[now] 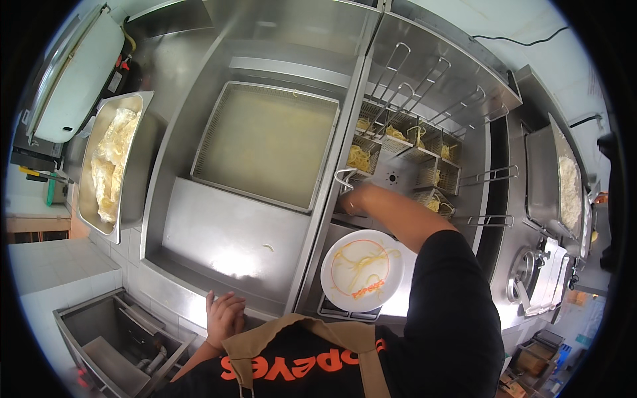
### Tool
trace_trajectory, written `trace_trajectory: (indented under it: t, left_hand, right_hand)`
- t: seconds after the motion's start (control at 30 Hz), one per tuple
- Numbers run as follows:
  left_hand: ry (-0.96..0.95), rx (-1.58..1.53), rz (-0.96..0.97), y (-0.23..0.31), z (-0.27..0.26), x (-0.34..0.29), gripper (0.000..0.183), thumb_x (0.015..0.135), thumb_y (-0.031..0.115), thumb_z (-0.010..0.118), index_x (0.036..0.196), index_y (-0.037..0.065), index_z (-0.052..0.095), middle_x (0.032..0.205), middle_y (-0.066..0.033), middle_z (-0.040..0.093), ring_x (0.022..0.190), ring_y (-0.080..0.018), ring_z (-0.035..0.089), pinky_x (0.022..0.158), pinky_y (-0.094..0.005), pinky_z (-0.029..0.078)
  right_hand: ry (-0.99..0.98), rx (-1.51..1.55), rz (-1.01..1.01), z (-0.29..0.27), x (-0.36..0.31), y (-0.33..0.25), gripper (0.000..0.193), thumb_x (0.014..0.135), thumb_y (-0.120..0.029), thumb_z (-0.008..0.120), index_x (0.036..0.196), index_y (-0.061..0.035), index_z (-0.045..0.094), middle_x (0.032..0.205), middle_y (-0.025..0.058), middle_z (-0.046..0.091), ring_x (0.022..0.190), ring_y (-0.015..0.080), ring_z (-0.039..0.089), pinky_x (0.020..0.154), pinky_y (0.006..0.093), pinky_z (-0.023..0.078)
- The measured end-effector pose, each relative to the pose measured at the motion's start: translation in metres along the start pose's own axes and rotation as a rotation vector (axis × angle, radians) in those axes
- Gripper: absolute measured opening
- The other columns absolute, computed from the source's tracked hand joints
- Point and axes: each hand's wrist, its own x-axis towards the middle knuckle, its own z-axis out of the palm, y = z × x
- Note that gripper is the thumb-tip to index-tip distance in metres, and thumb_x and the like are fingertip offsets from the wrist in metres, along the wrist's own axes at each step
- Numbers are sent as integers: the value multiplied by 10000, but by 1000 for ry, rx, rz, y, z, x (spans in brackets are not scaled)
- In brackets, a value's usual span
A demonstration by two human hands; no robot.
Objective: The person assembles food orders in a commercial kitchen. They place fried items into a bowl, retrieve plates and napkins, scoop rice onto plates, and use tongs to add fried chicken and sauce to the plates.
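Note:
My left hand [225, 316] rests on the steel front edge of the wide basin, fingers loosely bent and apart, holding nothing I can see. My right hand [351, 200] reaches down at the left side of the narrower steel well, beside a hooked wire handle [344, 178]. Its fingers are mostly hidden, so any grip is unclear. Just beyond it, a wire basket [364, 156] holds pale yellow noodle-like strands. Nearer to me, under my right forearm, a white plate [333, 282] carries a few stray strands.
Several more strand-filled wire baskets [434, 178] with long handles stand in the well. A mesh-edged tray of cloudy liquid [265, 146] fills the far basin. Left is a steel pan [138, 179] with a bagged pale food; right, a pan of white powder [569, 192].

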Motion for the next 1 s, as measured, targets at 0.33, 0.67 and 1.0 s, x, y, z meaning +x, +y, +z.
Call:
trace_trajectory:
  t: [0.33, 0.67, 1.0]
  left_hand:
    - [11, 7, -6, 1, 2, 1, 254, 736, -2, 618, 955, 123, 584, 1037, -9, 646, 1060, -236, 583, 1068, -536, 242]
    - [10, 26, 5, 0, 1, 2, 275, 729, 0, 623, 969, 128, 580, 1039, 1, 642, 1060, -228, 585, 1069, -541, 242]
    - [-3, 3, 24, -4, 1, -1, 325, 709, -5, 640, 1003, 123, 590, 1065, -6, 633, 1083, -226, 569, 1072, -541, 239]
  right_hand:
    - [255, -172, 29, 20, -27, -2, 187, 785, -127, 585, 906, -40, 699, 928, 147, 693, 872, 297, 671, 714, 404, 535]
    - [257, -344, -27, 51, 25, 17, 210, 809, -94, 574, 958, -70, 720, 1042, 141, 684, 966, 305, 657, 787, 398, 537]
    - [374, 155, 136, 68, 57, 23, 271, 853, -162, 513, 1024, -62, 697, 1065, 174, 668, 998, 323, 645, 827, 412, 523]
